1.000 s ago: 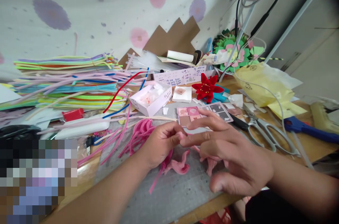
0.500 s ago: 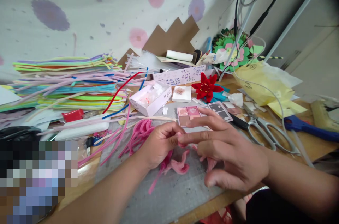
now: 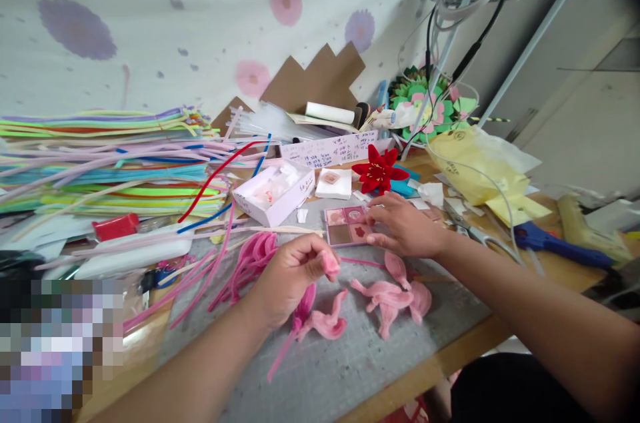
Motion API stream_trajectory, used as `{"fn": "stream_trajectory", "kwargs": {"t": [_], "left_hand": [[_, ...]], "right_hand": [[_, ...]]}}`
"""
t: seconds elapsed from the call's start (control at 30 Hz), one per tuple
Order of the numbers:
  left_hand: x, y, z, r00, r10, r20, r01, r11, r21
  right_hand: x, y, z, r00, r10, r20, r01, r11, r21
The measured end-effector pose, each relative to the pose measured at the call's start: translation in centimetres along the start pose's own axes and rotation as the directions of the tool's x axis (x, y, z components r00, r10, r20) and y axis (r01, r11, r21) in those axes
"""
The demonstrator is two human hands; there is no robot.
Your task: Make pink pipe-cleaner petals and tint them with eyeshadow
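The left hand [image 3: 293, 276] pinches a small fuzzy pink piece [image 3: 331, 265] between thumb and forefinger, and the piece sticks out past the fingertips, above the mat [image 3: 300, 376]. The fingers of the right hand [image 3: 407, 226] are slightly bent and parted, the tips at the right side of a makeup palette [image 3: 341, 234]; whether they touch its powder cannot be told.

A curled pink petal [image 3: 327, 324] lies just below the left fingertips, beside a darker pink strip [image 3: 303, 313] partly under that hand. A cluster of pink petals [image 3: 390, 300] lies below the right fingers, nearer the person. Bright pink stems [image 3: 253, 260] lie in a looped bundle left of the left fingers. Beyond the right fingertips sits a red flower [image 3: 379, 170]; farther beyond the left ones, a white box [image 3: 287, 206].
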State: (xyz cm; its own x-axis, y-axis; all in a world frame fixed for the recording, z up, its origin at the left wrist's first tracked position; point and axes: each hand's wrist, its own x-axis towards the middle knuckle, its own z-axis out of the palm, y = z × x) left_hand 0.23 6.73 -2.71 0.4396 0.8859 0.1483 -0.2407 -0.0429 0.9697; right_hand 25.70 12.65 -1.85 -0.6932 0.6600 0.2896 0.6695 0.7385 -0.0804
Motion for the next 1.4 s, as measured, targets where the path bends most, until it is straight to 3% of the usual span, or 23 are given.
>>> {"fn": "stream_trajectory", "kwargs": {"t": [0.47, 0.53, 0.67, 0.83, 0.93, 1.4], "left_hand": [[0.0, 0.2, 0.1, 1.0, -0.013, 0.002, 0.013, 0.999, -0.03], [0.0, 0.3, 0.2, 1.0, -0.013, -0.003, 0.013, 0.999, -0.032], [-0.1, 0.3, 0.2, 0.999, -0.033, -0.012, 0.033, 0.999, -0.032], [-0.1, 0.3, 0.3, 0.995, -0.096, -0.024, 0.093, 0.991, -0.092], [-0.1, 0.3, 0.4, 0.995, -0.102, -0.015, 0.1, 0.989, -0.111], [-0.3, 0.3, 0.2, 0.997, -0.081, 0.004, 0.08, 0.988, -0.129]], "right_hand": [[1.4, -0.5, 0.7, 0.999, 0.001, 0.041, -0.001, 1.0, -0.004], [1.4, -1.0, 0.2, 1.0, -0.022, -0.01, 0.022, 0.999, 0.023], [0.8, -4.1, -2.5, 0.954, -0.18, -0.241, 0.237, 0.943, 0.233], [0.1, -8.7, -5.2, 0.917, -0.288, -0.274, 0.383, 0.828, 0.409], [-0.1, -9.8, -5.3, 0.914, -0.298, -0.276, 0.393, 0.819, 0.418], [-0.5, -9.9, -5.1, 0.914, -0.307, -0.267, 0.379, 0.88, 0.287]]}}
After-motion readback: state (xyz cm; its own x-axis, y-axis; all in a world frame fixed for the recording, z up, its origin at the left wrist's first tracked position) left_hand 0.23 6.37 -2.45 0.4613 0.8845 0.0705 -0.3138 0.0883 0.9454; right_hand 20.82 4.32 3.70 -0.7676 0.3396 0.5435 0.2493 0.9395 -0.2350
